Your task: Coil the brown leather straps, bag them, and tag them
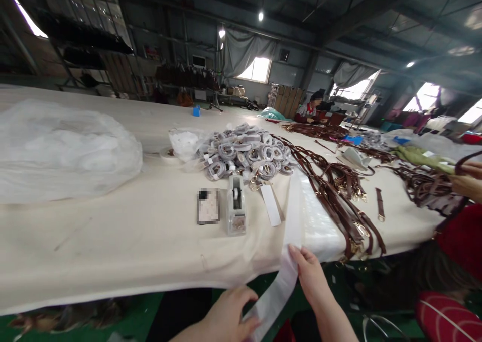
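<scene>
A long, translucent white plastic sleeve [276, 287] runs off the table edge and hangs down towards me. My right hand [309, 269] pinches it at the edge between thumb and fingers. Lower down, my left hand [229, 312] is curved at the sleeve's left side, its thumb pressed onto the plastic; its other fingertips are partly hidden. Beyond my right hand, a flat stack of clear plastic sleeves [320, 226] lies on the table. Brown leather straps [335, 196] with gold-coloured clasps rest over its right side.
A tape dispenser [236, 206], a phone [208, 206] and a white card [271, 204] lie on the cloth-covered table [131, 241]. Behind them is a heap of wrapped, coiled straps [248, 151]. A large plastic bag [68, 151] sits left. A co-worker's hand [469, 181] holds a strap at right.
</scene>
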